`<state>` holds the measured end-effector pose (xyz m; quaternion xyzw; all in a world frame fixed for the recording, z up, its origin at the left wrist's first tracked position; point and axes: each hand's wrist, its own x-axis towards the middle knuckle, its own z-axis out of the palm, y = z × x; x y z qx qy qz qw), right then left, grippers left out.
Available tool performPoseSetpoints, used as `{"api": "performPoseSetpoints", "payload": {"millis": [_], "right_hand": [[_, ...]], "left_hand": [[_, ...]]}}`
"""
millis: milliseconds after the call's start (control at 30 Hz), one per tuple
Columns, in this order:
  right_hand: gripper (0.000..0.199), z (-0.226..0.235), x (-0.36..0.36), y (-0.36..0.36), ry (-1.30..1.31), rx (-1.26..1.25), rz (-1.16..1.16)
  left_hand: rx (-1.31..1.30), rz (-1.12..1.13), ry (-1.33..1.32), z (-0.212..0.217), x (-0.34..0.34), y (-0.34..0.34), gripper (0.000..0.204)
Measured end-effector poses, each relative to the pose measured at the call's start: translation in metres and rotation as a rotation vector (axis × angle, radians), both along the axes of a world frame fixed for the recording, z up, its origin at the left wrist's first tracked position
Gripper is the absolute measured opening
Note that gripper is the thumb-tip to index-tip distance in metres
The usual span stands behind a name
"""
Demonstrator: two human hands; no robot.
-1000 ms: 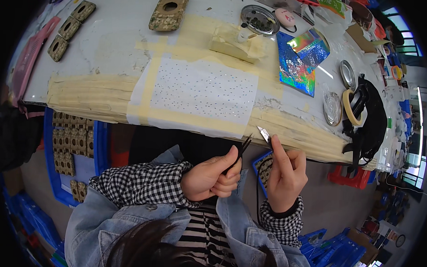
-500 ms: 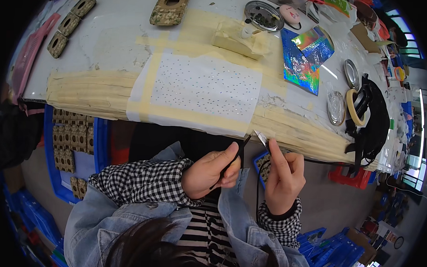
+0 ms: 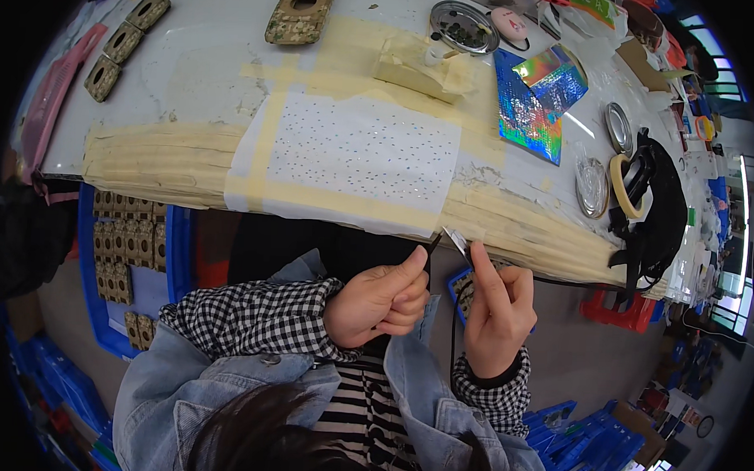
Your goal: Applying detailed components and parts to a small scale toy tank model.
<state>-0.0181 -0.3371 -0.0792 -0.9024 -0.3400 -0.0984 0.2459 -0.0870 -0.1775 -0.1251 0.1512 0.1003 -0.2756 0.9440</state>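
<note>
1. Small silvery piece point(image 3: 457, 241): pinched at the tips of thumb and forefinger of the right hand point(image 3: 494, 318), held in the air just below the near table edge point(image 3: 518, 232), in front of the person's chest. Its exact kind is too small to tell.
2. Thin dark tool point(image 3: 434, 237): gripped between thumb and curled fingers of the left hand point(image 3: 379, 302); its tip points up and sits just beside the silvery piece. Contact between the two cannot be told.
3. Both hands close together, nearly touching, cuffs in black-and-white check under denim sleeves.
4. White sheet point(image 3: 355, 156) dotted with tiny specks: taped flat to the table with pale masking tape, directly above the hands, hanging over the near edge.
5. Iridescent foil sheet point(image 3: 535, 100): lies to the right of the white sheet.
6. Tape roll point(image 3: 621, 182): further right, beside round metal lids point(image 3: 592, 186).
7. Blue crate point(image 3: 135, 269): below the table at left, holding brown perforated blocks.
</note>
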Motion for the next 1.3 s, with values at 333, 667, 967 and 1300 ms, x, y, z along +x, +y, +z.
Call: {"api": "performPoseSetpoints", "payload": {"millis": [333,667,967,1300], "right_hand": [[0.052,0.001,0.003,0.005,-0.062,-0.023,-0.056],[0.049,-0.003,-0.001,0.0,-0.024,0.007,-0.051],[0.026,0.033,0.048,-0.023,-0.134,0.043,-0.12],[0.019,0.037,0.111,-0.041,-0.218,-0.113,0.047]], "left_hand": [[0.051,0.023,-0.037,0.003,0.0,-0.003,0.052],[0.085,0.042,-0.075,0.003,0.0,-0.003,0.056],[0.013,-0.019,-0.145,0.0,0.001,0.0,0.056],[0.13,0.084,-0.413,0.027,-0.008,0.008,0.036]]}}
